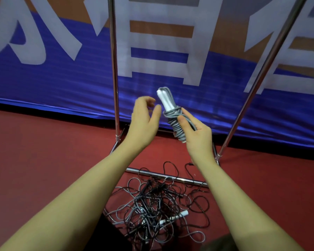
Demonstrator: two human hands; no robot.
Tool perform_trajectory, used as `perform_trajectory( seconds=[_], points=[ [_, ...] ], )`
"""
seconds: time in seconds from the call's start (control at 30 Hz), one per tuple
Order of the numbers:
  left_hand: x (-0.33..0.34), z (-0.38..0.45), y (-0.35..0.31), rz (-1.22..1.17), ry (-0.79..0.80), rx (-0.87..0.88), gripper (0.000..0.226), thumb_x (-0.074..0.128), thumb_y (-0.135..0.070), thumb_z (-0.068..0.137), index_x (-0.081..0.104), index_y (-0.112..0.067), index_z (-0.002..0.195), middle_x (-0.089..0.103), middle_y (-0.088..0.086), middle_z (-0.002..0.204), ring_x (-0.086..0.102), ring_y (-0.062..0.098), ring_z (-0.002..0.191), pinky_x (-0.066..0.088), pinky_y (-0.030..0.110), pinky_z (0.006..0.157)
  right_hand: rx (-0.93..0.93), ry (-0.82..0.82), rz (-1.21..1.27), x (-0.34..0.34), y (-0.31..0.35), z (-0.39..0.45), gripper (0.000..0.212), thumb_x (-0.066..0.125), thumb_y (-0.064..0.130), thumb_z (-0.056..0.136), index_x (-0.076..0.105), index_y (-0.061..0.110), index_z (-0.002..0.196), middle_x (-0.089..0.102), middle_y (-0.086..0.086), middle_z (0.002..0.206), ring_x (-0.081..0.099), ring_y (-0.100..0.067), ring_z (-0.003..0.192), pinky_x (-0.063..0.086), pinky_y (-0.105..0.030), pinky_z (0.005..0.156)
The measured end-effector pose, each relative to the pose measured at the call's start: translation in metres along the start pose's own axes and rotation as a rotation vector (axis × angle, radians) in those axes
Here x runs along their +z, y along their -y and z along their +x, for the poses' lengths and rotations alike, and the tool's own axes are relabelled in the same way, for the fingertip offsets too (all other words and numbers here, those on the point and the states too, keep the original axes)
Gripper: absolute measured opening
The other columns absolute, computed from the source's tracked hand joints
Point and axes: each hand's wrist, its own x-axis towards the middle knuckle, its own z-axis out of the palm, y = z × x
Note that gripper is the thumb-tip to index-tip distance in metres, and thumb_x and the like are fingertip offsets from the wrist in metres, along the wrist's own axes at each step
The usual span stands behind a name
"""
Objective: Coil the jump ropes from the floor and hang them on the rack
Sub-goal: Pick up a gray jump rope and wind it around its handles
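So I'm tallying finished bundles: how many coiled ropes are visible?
1: the coiled rope held in the right hand. The tangled pile on the floor is uncoiled.

Sports hall or gym suggested. Dark red sport flooring [43, 160] laid wall to wall. Large blue banner [53, 84] with big white characters and brown patches stretched along floor edge as barrier. Chrome tube rack [114, 69] set on floor before banner, base bar [163, 175] low. Tangle of jump ropes [152, 211], black and grey cords with white handles, heaped on floor inside rack base.
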Motion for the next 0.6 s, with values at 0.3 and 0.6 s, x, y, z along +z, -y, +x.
perform_trajectory(
  seconds=[0.3, 0.6],
  points=[
    [0.017, -0.018, -0.009, -0.131, 0.285, -0.132, 0.039, 0.061, -0.029, 0.091, 0.049, -0.020, 0.127, 0.061, -0.010, 0.113, 0.057, 0.000, 0.101, 0.045, 0.018, 0.091, 0.097, -0.058, 0.152, 0.000, -0.008, 0.009, 0.022, 0.060, 0.013, 0.092, 0.068, 0.011, 0.113, 0.073, 0.004, 0.101, 0.067, -0.006, 0.098, 0.050, -0.020, 0.086],
    [0.015, -0.014, -0.003, -0.203, 0.329, -0.157, 0.037, 0.055, -0.011, 0.095, 0.047, -0.018, 0.130, 0.063, -0.002, 0.115, 0.064, 0.010, 0.090, 0.052, 0.029, 0.084, 0.071, -0.040, 0.126, -0.007, -0.005, 0.016, 0.013, 0.063, 0.009, 0.088, 0.074, 0.015, 0.088, 0.075, 0.001, 0.085, 0.068, -0.015, 0.089, 0.052, -0.029, 0.086]
  ],
)
